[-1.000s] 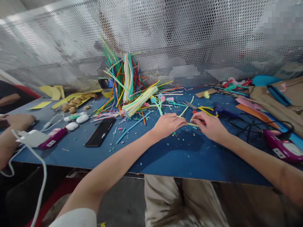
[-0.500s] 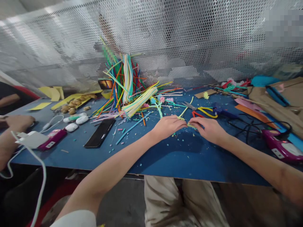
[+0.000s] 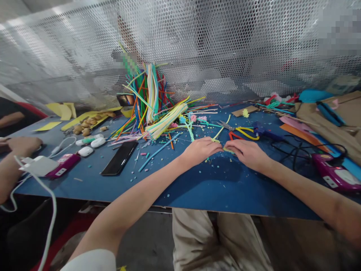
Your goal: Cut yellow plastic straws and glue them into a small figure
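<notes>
Two grips, left hand (image 3: 200, 148) and right hand (image 3: 248, 152), pinching yellow stem (image 3: 228, 150); markings on far-left purple block (image 3: 65, 165) illegible.

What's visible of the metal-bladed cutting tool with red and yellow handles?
The cutting tool lies flat on the blue tabletop, just beyond the right hand. Its grey, metallic-looking blades taper to a point toward the left of the picture. The handles look plastic-coated and are spread apart: yellow farther from the person, red nearer and partly hidden by the hand. A pale yellow fuzzy stem crosses at the blades. I can't tell whether the fingers touch it.
</notes>
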The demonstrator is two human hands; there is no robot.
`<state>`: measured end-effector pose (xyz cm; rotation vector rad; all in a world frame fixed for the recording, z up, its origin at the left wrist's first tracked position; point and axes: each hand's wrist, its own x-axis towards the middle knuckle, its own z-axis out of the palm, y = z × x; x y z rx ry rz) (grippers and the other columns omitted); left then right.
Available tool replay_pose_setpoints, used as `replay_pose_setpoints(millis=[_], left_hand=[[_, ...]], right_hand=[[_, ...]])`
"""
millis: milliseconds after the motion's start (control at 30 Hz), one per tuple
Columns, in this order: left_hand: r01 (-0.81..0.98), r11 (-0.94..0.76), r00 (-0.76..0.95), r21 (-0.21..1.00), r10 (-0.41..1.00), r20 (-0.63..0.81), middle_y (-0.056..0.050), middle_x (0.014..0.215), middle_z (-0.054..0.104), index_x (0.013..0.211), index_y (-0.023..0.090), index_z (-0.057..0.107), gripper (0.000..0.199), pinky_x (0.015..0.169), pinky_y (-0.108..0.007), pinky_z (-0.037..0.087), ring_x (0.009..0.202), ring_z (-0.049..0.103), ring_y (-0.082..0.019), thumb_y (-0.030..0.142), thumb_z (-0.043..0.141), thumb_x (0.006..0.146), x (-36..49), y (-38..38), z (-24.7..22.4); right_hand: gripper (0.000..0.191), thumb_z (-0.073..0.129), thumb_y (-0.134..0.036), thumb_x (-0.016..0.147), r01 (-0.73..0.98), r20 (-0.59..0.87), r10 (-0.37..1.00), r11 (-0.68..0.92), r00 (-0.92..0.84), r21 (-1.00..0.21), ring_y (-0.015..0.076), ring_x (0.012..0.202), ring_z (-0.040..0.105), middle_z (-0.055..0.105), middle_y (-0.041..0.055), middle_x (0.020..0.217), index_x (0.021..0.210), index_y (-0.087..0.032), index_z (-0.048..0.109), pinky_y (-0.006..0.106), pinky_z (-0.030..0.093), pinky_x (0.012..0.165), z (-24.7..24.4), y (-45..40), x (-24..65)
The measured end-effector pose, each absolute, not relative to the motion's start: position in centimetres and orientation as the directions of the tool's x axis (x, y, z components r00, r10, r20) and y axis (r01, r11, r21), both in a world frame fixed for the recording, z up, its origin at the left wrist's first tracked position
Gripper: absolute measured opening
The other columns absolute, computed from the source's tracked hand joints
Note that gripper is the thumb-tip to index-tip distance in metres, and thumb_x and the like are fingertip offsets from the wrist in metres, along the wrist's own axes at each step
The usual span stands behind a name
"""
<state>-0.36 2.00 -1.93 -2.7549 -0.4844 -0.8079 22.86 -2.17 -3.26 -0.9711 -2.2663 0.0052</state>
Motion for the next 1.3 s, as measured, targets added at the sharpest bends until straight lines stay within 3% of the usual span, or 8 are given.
replay_pose_setpoints(millis=[567,700,767,967,1133,1300], left_hand=[[0.379,-0.919,0.794,-0.106,0.264,0.548,-0.002,0.088,0.072,0.098,0.018,0.067,0.028,0.076,-0.024,0.049,0.077,0.061,-0.012,0.034,0.045,0.1,-0.4,2.0,-2.0],[0.389,-0.912,0.802,-0.131,0.265,0.535,-0.004,0.092,0.072,0.099,0.018,0.068,0.029,0.078,-0.024,0.049,0.079,0.062,-0.012,0.033,0.043,0.101,-0.5,2.1,-1.9],[0.39,-0.91,0.803,-0.141,0.261,0.536,-0.004,0.094,0.072,0.099,0.018,0.068,0.028,0.077,-0.024,0.048,0.078,0.061,-0.012,0.032,0.043,0.101,-0.5,2.2,-1.8],[0.423,-0.891,0.786,-0.163,0.271,0.555,-0.003,0.091,0.072,0.099,0.018,0.069,0.029,0.073,-0.024,0.047,0.075,0.059,-0.012,0.033,0.043,0.101,-0.5,2.3,-1.9],[0.545,-0.833,0.708,-0.094,0.398,0.583,-0.003,0.081,0.07,0.103,0.022,0.07,0.033,0.066,-0.022,0.046,0.074,0.061,-0.012,0.04,0.043,0.101,-0.7,2.5,-2.4],[0.543,-0.839,0.714,-0.047,0.432,0.551,-0.004,0.085,0.071,0.112,0.02,0.069,0.037,0.072,-0.023,0.049,0.077,0.064,-0.012,0.042,0.041,0.101,-0.6,2.8,-2.8]], right_hand=[[0.019,0.04,-0.028,0.101,0.636,0.478,0.709,0.693,-0.519,-0.338,0.02,0.096,0.068,0.07,0.0048,0.105,0.109,-0.024,0.057,0.035,0.052,0.089,-3.3,-2.0,22.8],[0.024,0.041,-0.03,0.1,0.662,0.472,0.772,0.621,-0.426,-0.419,0.0222,0.102,0.067,0.07,0.008,0.112,0.12,-0.023,0.052,0.037,0.053,0.089,-2.8,-2.0,23.0],[0.027,0.046,-0.033,0.098,0.658,0.465,0.794,0.595,-0.392,-0.462,0.0215,0.094,0.069,0.072,0.0076,0.105,0.122,-0.022,0.051,0.035,0.054,0.084,-2.5,-2.0,23.4],[0.025,0.054,-0.043,0.094,0.742,0.437,0.775,0.603,-0.457,-0.292,0.0178,0.067,0.065,0.07,0.0013,0.071,0.087,-0.023,0.067,0.029,0.048,0.061,-2.4,-1.6,24.6],[0.027,0.053,-0.042,0.095,0.735,0.461,0.754,0.622,-0.468,-0.27,0.0185,0.073,0.069,0.076,0.0018,0.083,0.092,-0.024,0.074,0.031,0.051,0.066,-2.7,-1.0,24.8],[0.025,0.054,-0.039,0.095,0.727,0.471,0.745,0.632,-0.473,-0.269,0.0204,0.084,0.071,0.077,0.0006,0.093,0.097,-0.026,0.075,0.033,0.055,0.074,-3.0,-0.8,25.1]])
